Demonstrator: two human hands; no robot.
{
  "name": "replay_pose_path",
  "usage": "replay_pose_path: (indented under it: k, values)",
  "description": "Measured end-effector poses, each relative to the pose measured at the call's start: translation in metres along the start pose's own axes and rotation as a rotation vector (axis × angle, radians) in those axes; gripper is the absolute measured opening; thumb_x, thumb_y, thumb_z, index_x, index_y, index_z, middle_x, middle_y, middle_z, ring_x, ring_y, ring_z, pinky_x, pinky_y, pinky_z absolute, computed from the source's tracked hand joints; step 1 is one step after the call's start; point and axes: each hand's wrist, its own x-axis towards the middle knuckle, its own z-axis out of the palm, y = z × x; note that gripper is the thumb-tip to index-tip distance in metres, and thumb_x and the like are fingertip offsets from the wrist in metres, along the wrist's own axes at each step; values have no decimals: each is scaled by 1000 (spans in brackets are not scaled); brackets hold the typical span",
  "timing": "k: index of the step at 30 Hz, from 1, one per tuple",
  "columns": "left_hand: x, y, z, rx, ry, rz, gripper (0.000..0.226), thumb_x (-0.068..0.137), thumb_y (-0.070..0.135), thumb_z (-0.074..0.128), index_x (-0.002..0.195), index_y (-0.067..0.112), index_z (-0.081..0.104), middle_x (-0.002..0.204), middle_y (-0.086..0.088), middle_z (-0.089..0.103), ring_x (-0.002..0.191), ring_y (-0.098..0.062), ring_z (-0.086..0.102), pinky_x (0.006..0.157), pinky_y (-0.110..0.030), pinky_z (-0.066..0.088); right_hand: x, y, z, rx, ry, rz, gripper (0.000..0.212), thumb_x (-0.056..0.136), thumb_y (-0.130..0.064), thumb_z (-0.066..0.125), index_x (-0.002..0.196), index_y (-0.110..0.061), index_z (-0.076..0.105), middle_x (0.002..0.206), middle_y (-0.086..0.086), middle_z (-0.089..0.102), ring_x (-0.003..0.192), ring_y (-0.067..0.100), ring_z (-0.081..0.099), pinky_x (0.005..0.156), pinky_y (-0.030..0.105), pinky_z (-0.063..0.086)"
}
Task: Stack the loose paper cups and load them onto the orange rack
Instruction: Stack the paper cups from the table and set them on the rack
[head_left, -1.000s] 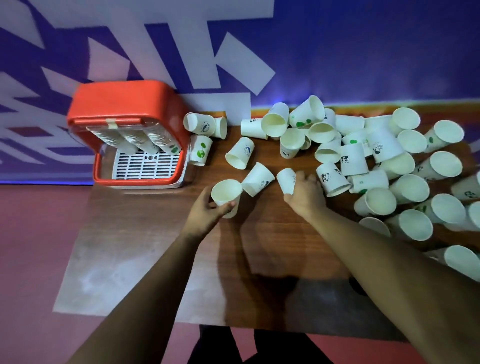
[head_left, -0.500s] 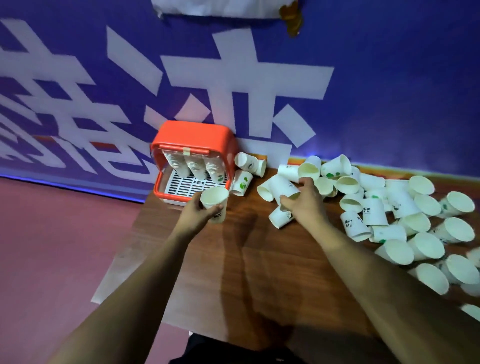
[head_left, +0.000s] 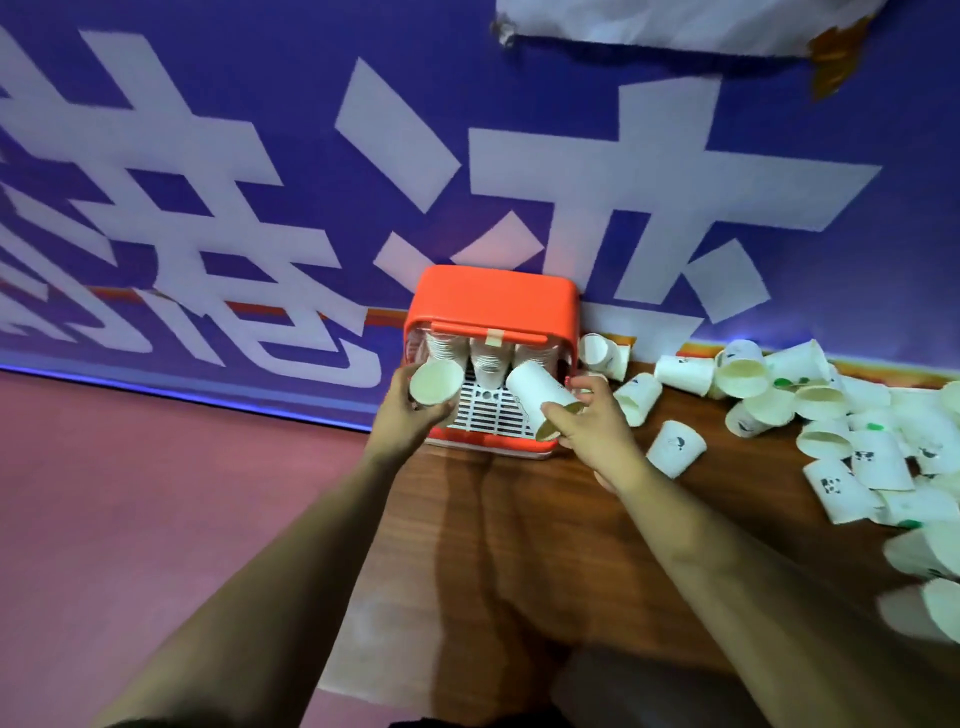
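Paper cups (head_left: 675, 448), white with small prints

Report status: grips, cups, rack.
Left grip holds white paper cup, right grip a second cup. Both at orange plastic rack, cup stacks inside. Nothing blocking.

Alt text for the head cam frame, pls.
The left grip holds one cup and the right grip a tilted cup in front of the orange rack, which has three cup stacks inside. Loose cups litter the wooden table to its right.
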Motion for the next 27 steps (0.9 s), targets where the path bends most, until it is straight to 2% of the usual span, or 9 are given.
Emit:
replay_pose_path:
  k: [3, 5, 7, 10, 13, 16, 18, 23, 27]
  values:
    - [24, -14, -6, 108, 20, 11, 71, 68, 52, 78, 128, 28, 49, 123, -1, 59, 116, -21, 54, 97, -45, 50, 7, -3, 23, 15, 44, 75, 65, 72, -39, 76, 128, -21, 47, 118, 4, 55, 104, 21, 60, 89, 45, 55]
    - [38, -22, -8, 230, 24, 22, 71, 66, 58, 72, 127, 29, 50, 122, 0, 57, 117, -24, 48, 98, -43, 44, 13, -3, 31, -43, 90, 103, 59, 79, -36, 75, 128, -18, 48, 115, 4, 59, 100, 20, 61, 75, 31, 54]
    - [50, -30, -6, 256, -4, 46, 69, 66, 59, 73, 125, 31, 51, 122, 2, 58, 115, -24, 51, 95, -44, 47, 20, 0, 34, -77, 123, 115, 55, 82, -37, 72, 127, -18, 48, 115, 2, 60, 100, 18, 60, 65, 22, 45]
    - [66, -50, -1, 315, -19, 57, 64, 65, 61, 75, 119, 37, 51, 121, 7, 58, 112, -20, 56, 87, -44, 54, 24, 2, 38, -62, 120, 111, 35, 85, -35, 68, 113, -21, 51, 112, 2, 63, 98, 17, 61, 75, 32, 52]
    - [66, -45, 4, 365, -11, 86, 65, 69, 52, 80, 124, 32, 51, 126, -1, 57, 110, -23, 58, 91, -40, 54, 27, 7, 46, 19, 117, 132, 36, 84, -35, 67, 114, -23, 51, 113, 1, 62, 100, 17, 63, 85, 47, 57]
    - [68, -44, 12, 391, -22, 87, 63, 74, 28, 84, 128, 11, 56, 131, -15, 55, 117, -32, 55, 96, -38, 47, 32, 10, 55, 9, 116, 135, 52, 84, -32, 70, 128, -20, 44, 120, 3, 57, 100, 16, 62, 78, 39, 60]
    - [72, -45, 15, 436, -9, 74, 59, 76, 24, 83, 126, 8, 58, 131, -19, 56, 121, -36, 52, 96, -39, 45, 35, 8, 59, -104, 136, 85, 55, 82, -32, 73, 125, -17, 43, 110, -2, 59, 96, 14, 60, 76, 29, 54]
    - [85, -60, 18, 674, -34, 104, 71, 73, 45, 80, 133, 16, 56, 130, -14, 58, 126, -39, 43, 96, -48, 41, 45, 5, 66, -185, 134, -22, 52, 80, -31, 75, 123, -22, 47, 109, -5, 60, 97, 14, 61, 84, 33, 53]
    - [88, -66, 15, 723, -72, 119, 91, 69, 61, 78, 141, 14, 49, 134, -15, 57, 119, -42, 47, 94, -50, 45, 53, -1, 76, -257, 63, -96, 65, 77, -37, 76, 131, -27, 42, 128, -2, 54, 110, 19, 58, 93, 40, 52]
